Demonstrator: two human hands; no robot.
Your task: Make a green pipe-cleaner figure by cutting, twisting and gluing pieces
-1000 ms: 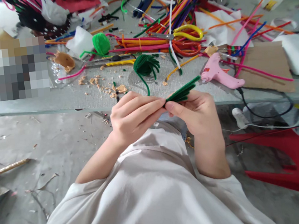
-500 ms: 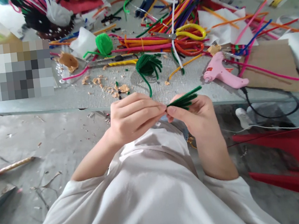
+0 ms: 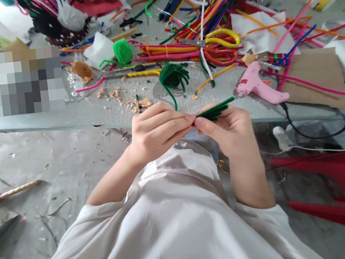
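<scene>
1. Head view, hands: two hands show, both the person's own. The left hand (image 3: 157, 133) is curled narrow, its fingers closed around one end of a bundle of dark green pipe cleaners (image 3: 215, 111). The right hand (image 3: 227, 133) pinches the same bundle between thumb and fingers.
2. Held thing: there is one bundle, held between the hands, in front of the table edge (image 3: 49, 119). Several strands lie side by side, but their number is hard to count because the fingers hide part of them.
3. Table: nearest the hands is one coiled dark green pipe-cleaner bunch (image 3: 173, 78), with one bright green fuzzy ball (image 3: 122, 52) beyond it. There are two pairs of scissors, one yellow-handled (image 3: 222, 37) and one red-handled (image 3: 220, 56), and one pink glue gun (image 3: 259, 85) beside a cardboard sheet (image 3: 313, 80).
4. Hidden: a blurred patch (image 3: 14, 83) covers the table's left side. The heaped coloured pipe cleaners (image 3: 197, 22) overlap too much to count, and the far objects are cut off by the frame's top edge.
</scene>
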